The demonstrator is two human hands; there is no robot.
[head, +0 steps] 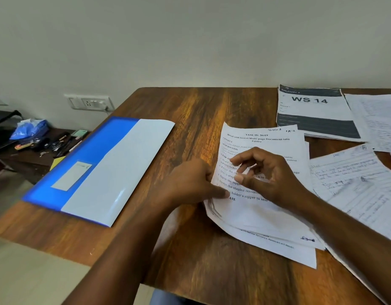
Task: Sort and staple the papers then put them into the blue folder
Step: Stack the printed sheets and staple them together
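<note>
Papers [262, 205] lie in a loose, fanned stack on the wooden table [190, 111], just right of centre, as seen from my head camera. My left hand [190, 183] pinches the stack's left edge, thumb on top; my right hand [267, 172] hovers over the top sheet, fingers loosely curled, holding nothing. The sheets look light, floppy and quick to slide, so I judge gripping both long edges safest. The blue folder [84, 164] lies well apart, left.

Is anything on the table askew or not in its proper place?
Yes. The stack of papers under both hands is fanned out, its lower edges not aligned. The blue folder lies at an angle and overhangs the table at its left edge.
</note>
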